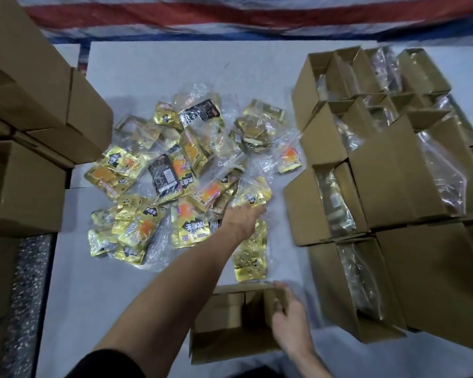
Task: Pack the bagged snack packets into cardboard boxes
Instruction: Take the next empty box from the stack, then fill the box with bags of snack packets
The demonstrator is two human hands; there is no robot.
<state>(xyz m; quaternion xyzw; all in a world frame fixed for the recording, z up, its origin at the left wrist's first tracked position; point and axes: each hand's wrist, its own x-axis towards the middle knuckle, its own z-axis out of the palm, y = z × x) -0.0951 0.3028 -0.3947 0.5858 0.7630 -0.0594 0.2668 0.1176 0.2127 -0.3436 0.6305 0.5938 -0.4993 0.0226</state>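
Your left hand (243, 218) is stretching forward, its fingers curling down onto a bagged snack packet (253, 196) lying right under its fingertips. Your right hand (288, 317) is gripping the wall of the open cardboard box (224, 323), which is sitting just left of it.

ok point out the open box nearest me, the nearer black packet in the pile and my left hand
open box (230, 347): head view, its near wall
black packet (164, 178): head view, middle of its printed face
left hand (242, 219): head view, back of the hand
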